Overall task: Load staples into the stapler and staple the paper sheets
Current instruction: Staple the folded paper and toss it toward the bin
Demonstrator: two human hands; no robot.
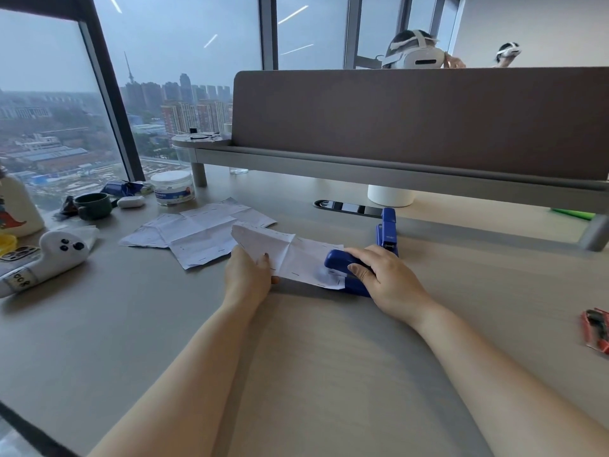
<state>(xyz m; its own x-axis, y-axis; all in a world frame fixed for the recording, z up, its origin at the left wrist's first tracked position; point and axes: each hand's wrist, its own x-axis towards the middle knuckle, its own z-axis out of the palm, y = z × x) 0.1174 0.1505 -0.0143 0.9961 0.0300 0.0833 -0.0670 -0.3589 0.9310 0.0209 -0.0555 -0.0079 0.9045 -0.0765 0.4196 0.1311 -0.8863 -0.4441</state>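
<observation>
A blue stapler lies on the desk with the right end of a creased white paper sheet inside its jaws. My right hand lies over the stapler's top and grips it. My left hand pinches the sheet's near left edge, thumb on top. The sheet carries several staple marks. More stapled sheets lie spread out behind it to the left. A second blue stapler lies just behind my right hand.
A green mug, an earbud case, a white tub and a plush toy crowd the left side. A brown divider with a shelf closes the back. Red pliers lie at the right edge.
</observation>
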